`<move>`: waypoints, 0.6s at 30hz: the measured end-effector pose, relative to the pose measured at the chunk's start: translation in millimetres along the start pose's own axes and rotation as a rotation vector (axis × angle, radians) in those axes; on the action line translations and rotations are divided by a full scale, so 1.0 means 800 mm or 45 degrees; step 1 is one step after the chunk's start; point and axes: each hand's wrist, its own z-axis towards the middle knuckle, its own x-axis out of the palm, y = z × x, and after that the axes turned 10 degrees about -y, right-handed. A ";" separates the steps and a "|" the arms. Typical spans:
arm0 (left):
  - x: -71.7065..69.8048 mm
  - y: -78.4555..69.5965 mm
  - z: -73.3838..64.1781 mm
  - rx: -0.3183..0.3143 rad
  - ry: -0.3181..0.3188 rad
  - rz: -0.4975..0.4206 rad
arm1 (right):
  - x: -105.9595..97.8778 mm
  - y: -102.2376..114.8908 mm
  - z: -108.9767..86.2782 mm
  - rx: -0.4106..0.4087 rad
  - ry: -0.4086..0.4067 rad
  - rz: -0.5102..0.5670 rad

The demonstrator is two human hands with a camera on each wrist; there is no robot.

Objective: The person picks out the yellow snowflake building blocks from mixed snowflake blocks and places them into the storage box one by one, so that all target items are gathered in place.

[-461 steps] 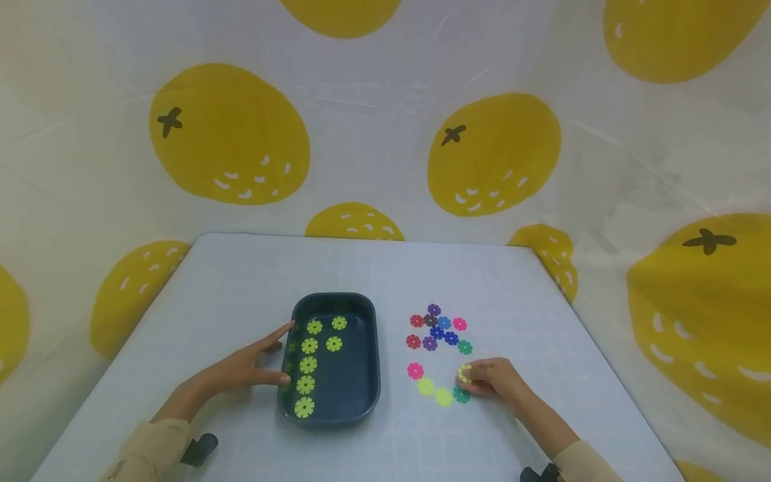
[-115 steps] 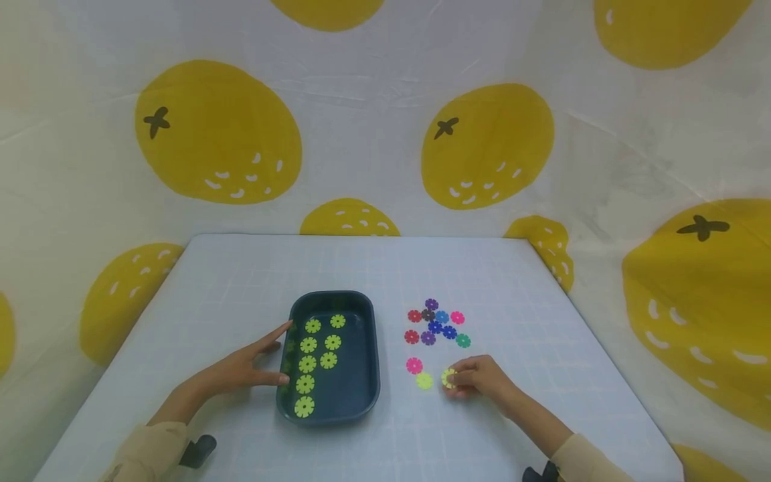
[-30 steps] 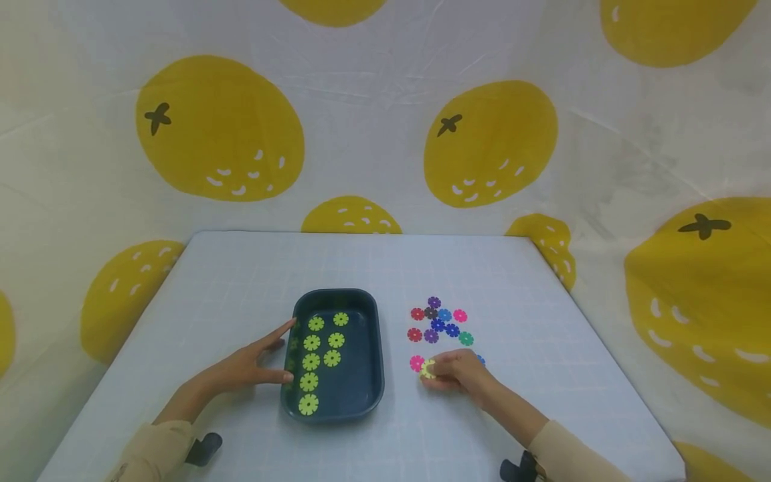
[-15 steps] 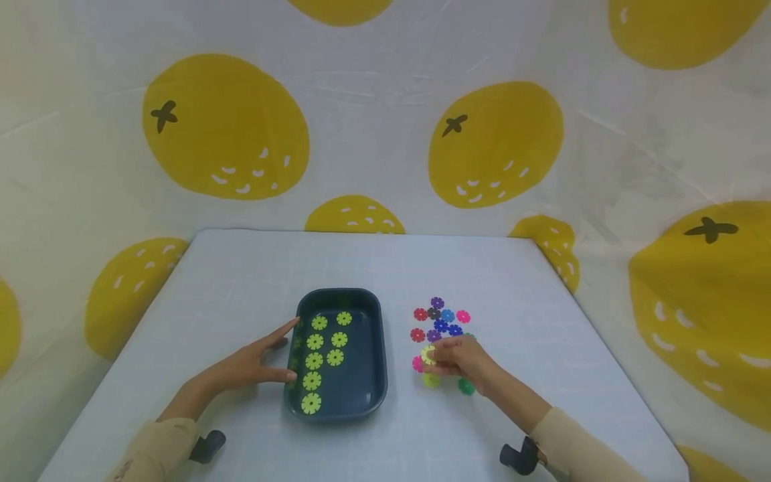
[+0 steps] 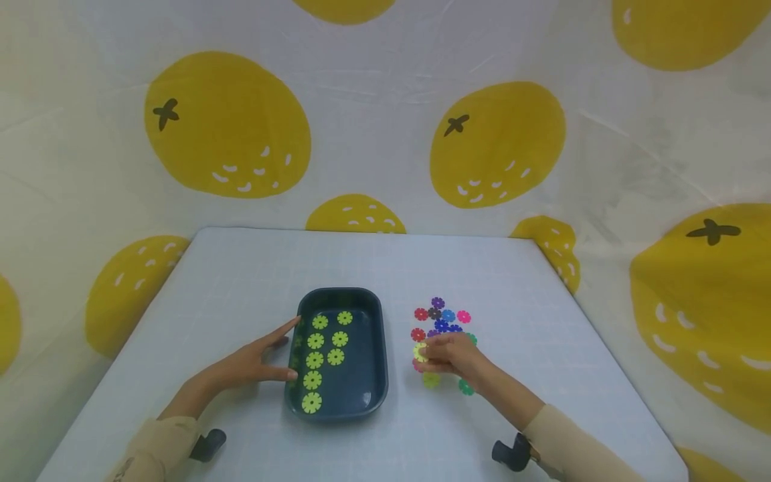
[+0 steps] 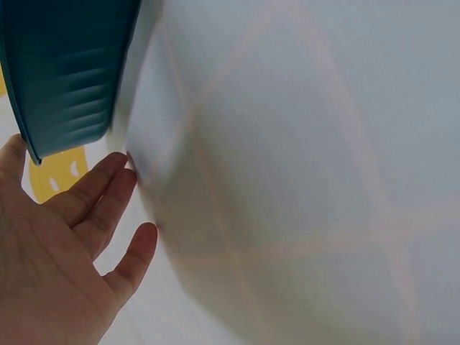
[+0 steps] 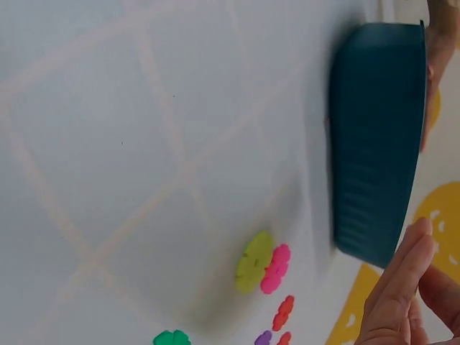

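A dark teal tray stands on the table, holding a column of several yellow-green snowflake discs along its left side and a shorter column of three beside it. My left hand touches the tray's left rim with thumb and index finger spread; in the left wrist view its other fingers extend loosely below the tray wall. To the right of the tray, my right hand pinches another yellow-green disc above the table. The right wrist view shows that hand's fingers, but the held disc is hidden there.
Beneath and behind the right hand lie loose discs: a yellow-green disc, a partly hidden pink disc, a green disc, and a cluster with a red disc and a dark disc. A fruit-print cloth hangs behind the table.
Since the oldest frame, the tray's second column has gained a yellow-green disc. Over the last second my right hand has risen with its disc, uncovering the yellow-green one below. My left hand stays at the rim.
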 end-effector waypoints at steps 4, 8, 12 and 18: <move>0.000 -0.001 -0.001 -0.005 -0.001 -0.003 | 0.010 0.001 0.002 0.000 0.015 -0.004; -0.001 -0.002 -0.001 0.004 -0.002 -0.008 | 0.015 0.003 0.001 -0.008 0.040 -0.012; -0.001 -0.001 -0.002 0.013 -0.005 -0.004 | 0.021 0.007 0.000 -0.004 0.071 -0.036; -0.001 -0.001 -0.001 0.005 0.000 0.000 | 0.033 0.016 0.001 -0.039 0.127 -0.076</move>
